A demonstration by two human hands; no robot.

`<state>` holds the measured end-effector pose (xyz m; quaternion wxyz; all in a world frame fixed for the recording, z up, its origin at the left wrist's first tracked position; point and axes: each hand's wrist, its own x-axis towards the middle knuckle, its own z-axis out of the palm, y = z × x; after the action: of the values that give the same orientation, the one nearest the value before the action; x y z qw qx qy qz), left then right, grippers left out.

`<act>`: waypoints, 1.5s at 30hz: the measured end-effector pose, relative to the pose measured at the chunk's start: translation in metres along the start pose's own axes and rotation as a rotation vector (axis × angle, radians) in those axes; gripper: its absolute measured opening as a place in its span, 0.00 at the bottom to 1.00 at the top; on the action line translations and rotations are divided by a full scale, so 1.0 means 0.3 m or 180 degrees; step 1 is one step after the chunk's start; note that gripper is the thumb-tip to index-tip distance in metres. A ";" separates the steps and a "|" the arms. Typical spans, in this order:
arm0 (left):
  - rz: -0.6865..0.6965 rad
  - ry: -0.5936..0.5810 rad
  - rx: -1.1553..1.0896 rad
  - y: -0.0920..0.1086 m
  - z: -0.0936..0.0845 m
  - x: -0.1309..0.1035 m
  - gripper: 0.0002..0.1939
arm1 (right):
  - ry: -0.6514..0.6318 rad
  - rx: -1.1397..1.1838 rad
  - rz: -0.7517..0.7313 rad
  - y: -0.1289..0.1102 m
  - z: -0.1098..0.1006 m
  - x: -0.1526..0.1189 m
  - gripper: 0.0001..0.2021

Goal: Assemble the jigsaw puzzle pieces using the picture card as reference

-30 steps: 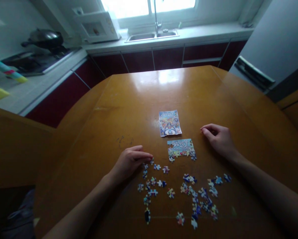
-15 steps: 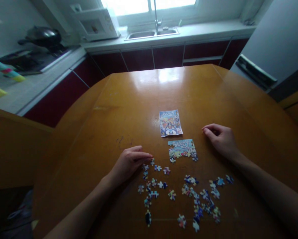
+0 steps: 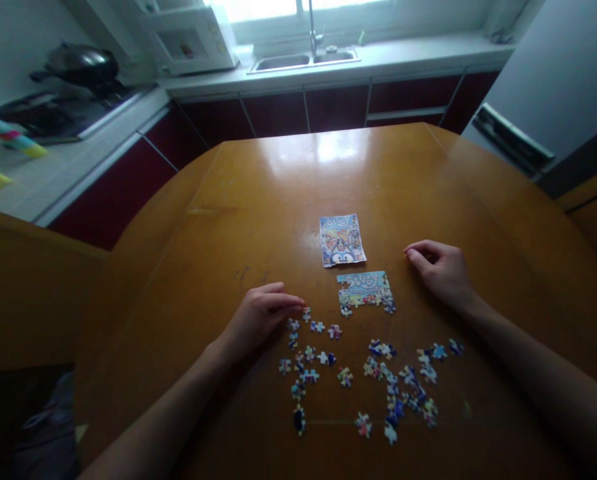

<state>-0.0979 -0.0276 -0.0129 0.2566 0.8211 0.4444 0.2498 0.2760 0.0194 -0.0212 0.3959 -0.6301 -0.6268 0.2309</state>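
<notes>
My left hand (image 3: 263, 310) rests on the table with its fingers stretched out loosely. Its fingertips are right beside a small puzzle piece (image 3: 306, 313), and I cannot tell if they touch it. To the right, my right hand (image 3: 441, 270) lies curled, thumb and index finger pressed together at the tips; whether anything is between them is hidden. A partly joined jigsaw puzzle (image 3: 366, 290) sits between the hands, light blue with lettering along its top. Just beyond it lies a printed picture sheet (image 3: 342, 241). Loose puzzle pieces spread nearer to me, in a left group (image 3: 308, 375) and a right group (image 3: 411, 383).
The wooden table (image 3: 258, 207) has a rounded outline. Behind it runs a counter with a sink (image 3: 283, 62) and a white microwave-like box (image 3: 188, 47). A dark pan (image 3: 81, 65) stands on the stove at left. A pale fridge-like cabinet (image 3: 553, 80) is at right.
The whole view has tilted slightly, so the table and everything on it appear a little higher. Both hands keep their poses, and the puzzle pieces look unmoved on the table.
</notes>
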 end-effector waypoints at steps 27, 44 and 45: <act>-0.0198 -0.1049 0.0018 0.040 -0.109 0.001 0.03 | -0.0007 0.0023 -0.0028 0.004 -0.001 -0.001 0.10; -0.0127 -0.1043 -0.0078 0.037 -0.095 0.003 0.05 | -0.0029 -0.0006 -0.0041 0.004 -0.004 0.001 0.10; -0.0123 -0.1031 -0.0076 0.037 -0.094 0.003 0.05 | -0.0025 -0.0005 -0.0044 0.006 -0.004 0.001 0.10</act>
<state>-0.1089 -0.0264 0.0154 0.3395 0.8388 0.4099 0.1144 0.2781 0.0197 -0.0219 0.3946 -0.6251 -0.6329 0.2302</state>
